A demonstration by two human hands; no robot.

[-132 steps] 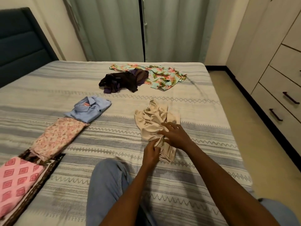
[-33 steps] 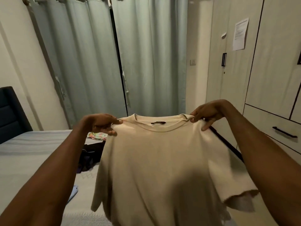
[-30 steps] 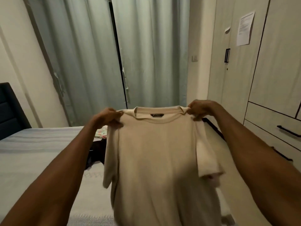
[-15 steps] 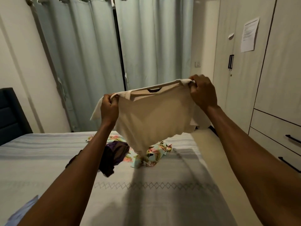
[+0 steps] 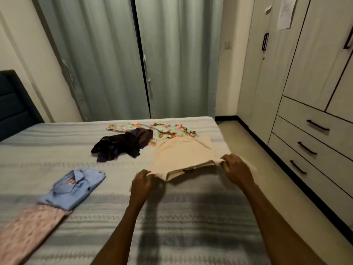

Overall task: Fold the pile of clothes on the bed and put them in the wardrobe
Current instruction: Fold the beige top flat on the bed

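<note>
A beige T-shirt (image 5: 182, 155) lies spread towards the far right side of the striped bed (image 5: 191, 217), its collar end nearest me and lifted off the cover. My left hand (image 5: 142, 183) pinches its left shoulder. My right hand (image 5: 236, 169) pinches the right shoulder. Beyond the shirt lie an unfolded dark brown and purple garment (image 5: 122, 145) and a floral garment (image 5: 168, 130). A folded blue shirt (image 5: 73, 187) and a folded pink floral cloth (image 5: 28, 230) sit in a row on the left.
The wardrobe (image 5: 305, 73) with shut doors and three drawers (image 5: 313, 142) stands along the right wall, across a strip of floor (image 5: 242, 150). Grey-green curtains (image 5: 133, 58) hang behind the bed. A dark headboard (image 5: 13, 104) is at the left.
The T-shirt was picked up crumpled from the bed, held up by the shoulders in front of me, then swung forward and lowered; its body now lies flat on the bed.
</note>
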